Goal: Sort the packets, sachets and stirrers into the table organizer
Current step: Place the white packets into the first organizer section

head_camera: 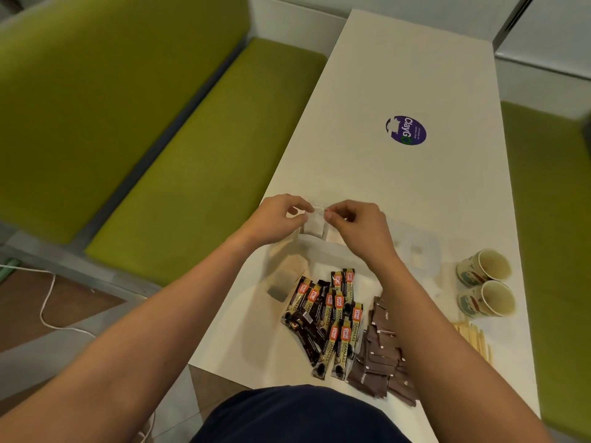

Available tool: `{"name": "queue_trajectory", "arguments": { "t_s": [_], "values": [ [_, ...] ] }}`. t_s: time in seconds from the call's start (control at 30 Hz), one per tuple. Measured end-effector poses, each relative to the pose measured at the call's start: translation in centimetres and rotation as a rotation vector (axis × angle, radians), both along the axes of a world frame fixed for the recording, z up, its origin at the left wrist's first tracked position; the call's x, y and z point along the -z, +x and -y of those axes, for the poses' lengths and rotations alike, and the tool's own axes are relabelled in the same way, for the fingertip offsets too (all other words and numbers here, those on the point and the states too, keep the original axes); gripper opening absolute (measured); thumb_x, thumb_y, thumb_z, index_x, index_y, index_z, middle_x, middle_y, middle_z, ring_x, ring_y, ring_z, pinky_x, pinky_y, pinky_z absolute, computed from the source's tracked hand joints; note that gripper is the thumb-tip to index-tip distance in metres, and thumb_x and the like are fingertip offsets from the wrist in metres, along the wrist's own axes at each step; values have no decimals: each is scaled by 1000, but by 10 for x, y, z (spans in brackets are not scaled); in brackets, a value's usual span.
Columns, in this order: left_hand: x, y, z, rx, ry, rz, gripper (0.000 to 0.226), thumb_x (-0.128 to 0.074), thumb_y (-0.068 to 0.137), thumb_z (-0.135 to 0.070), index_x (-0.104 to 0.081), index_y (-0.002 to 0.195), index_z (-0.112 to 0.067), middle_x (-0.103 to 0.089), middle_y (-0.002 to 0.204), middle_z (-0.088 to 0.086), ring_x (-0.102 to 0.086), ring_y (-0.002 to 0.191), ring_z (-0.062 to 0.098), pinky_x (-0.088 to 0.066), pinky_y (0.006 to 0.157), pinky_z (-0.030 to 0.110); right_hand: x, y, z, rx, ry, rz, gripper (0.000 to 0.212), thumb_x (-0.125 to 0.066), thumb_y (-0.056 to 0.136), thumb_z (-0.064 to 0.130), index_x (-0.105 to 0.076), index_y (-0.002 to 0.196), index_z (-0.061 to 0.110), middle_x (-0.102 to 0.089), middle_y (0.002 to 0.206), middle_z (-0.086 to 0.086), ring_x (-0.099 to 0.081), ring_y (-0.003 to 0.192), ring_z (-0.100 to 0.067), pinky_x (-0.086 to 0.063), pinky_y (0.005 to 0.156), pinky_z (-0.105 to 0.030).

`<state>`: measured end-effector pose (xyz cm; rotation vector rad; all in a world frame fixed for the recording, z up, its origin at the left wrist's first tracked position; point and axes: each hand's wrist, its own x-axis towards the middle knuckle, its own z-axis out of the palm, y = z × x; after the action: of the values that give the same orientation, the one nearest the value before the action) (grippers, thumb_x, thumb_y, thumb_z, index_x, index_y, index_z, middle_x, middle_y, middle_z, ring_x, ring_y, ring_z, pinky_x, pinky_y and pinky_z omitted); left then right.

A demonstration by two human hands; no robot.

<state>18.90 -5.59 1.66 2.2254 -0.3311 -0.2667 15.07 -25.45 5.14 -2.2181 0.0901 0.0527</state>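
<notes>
1. Both hands hold one white sachet (315,224) above the table (415,75), near its left edge. The left hand (281,215) and the right hand (355,225) each pinch its top edge between thumb and forefinger, with the other fingers curled. If the two hands pull apart, the thin paper may tear and spill its contents.

2. The organizer (430,241) is pale and hard to tell from the white table. Its dividers barely show, and the hands hide part of it. The sachet could therefore go into the wrong compartment or land on a rim and slide out.

3. The coffee sticks (329,318) lie in a loose, overlapping heap close to the table's near edge. The right forearm passes just above them, so a low sweep may push some off that edge.

4. The brown sachets (383,353) are piled beside them, and some reach the near edge. A nudge from the arm would probably send them to the floor.

5. The wooden stirrers (473,337) lie toward the right edge, next to two paper cups (486,282) on their sides. A hasty reach for the stirrers may set the cups rolling.

6. A tea bag (283,279) lies near the left edge under the left forearm and is easily dragged off.
</notes>
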Motion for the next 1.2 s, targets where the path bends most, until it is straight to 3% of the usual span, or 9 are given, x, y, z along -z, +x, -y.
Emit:
{"name": "queue_trajectory", "arguments": {
  "t_s": [0.1,0.2,0.27,0.37,0.5,0.6,0.77,1.0,1.2],
  "values": [
    [0,-1,-3,-10,-62,-17,24,-62,94,-21,-71,115,-25,-71,113,-16,-65,101,4,-50,89,21,-6,9,-6,47,185,-50,5,-78,89,30,-81,93,27,-78,86,11,-72,89,-4,-56,85,-29],
    [-1,-3,-4,-18,-88,-26,24,-62,94,-19,-71,117,-22,-71,114,-14,-65,102,2,-48,88,16,-5,12,-9,65,214,-81,6,-79,88,29,-81,93,25,-78,86,9,-72,90,-6,-57,88,-34],
    [-1,-4,-5,-25,-103,-32,24,-61,95,-18,-71,117,-22,-71,114,-14,-64,101,0,-47,86,12,-2,10,-8,33,92,-101,13,-77,90,30,-81,99,21,-78,95,6,-69,90,-8,-53,84,-32],
    [-1,-6,-7,-56,-128,-53,27,-59,95,-15,-70,118,-23,-70,114,-14,-63,100,-1,-46,83,12,6,5,-5,-112,-244,-119,21,-71,94,29,-80,110,19,-75,109,0,-65,99,-15,-42,80,-26],
    [-1,-17,-17,-134,-169,-75,26,-60,95,-15,-70,117,-24,-69,114,-13,-65,100,3,-51,80,16,11,-2,1,-170,-480,-40,23,-62,99,26,-77,117,24,-67,110,-5,-60,106,-30,-50,86,-42],
    [3,-37,-32,-184,-171,-106,22,-66,91,-17,-71,110,-27,-70,108,-14,-66,94,5,-54,80,21,11,-12,5,-147,-610,89,27,-58,100,23,-74,123,23,-63,112,-5,-54,107,-29,-47,85,-44],
    [23,-77,-51,-123,-94,-179,21,-73,88,-19,-72,108,-26,-70,101,-14,-65,85,5,-54,78,24,15,-23,4,-167,-627,196,20,-61,100,30,-78,109,25,-61,102,-2,-53,99,-28,-41,78,-40],
    [44,-95,-45,-70,18,-105,34,-80,83,-33,-72,115,-27,-63,106,-9,-59,92,-1,-44,80,12,14,-9,9,-262,-519,428,43,-61,92,-3,-75,120,26,-64,110,-5,-53,92,-32,-44,70,-44],
    [48,-91,-40,-42,117,-58,25,-76,84,-34,-74,108,-30,-57,104,-4,-51,77,1,-39,73,24,-6,4,11,-211,-565,533,23,-68,96,14,-77,114,25,-73,97,2,-57,85,-29,-30,69,-35]
  ]
}}
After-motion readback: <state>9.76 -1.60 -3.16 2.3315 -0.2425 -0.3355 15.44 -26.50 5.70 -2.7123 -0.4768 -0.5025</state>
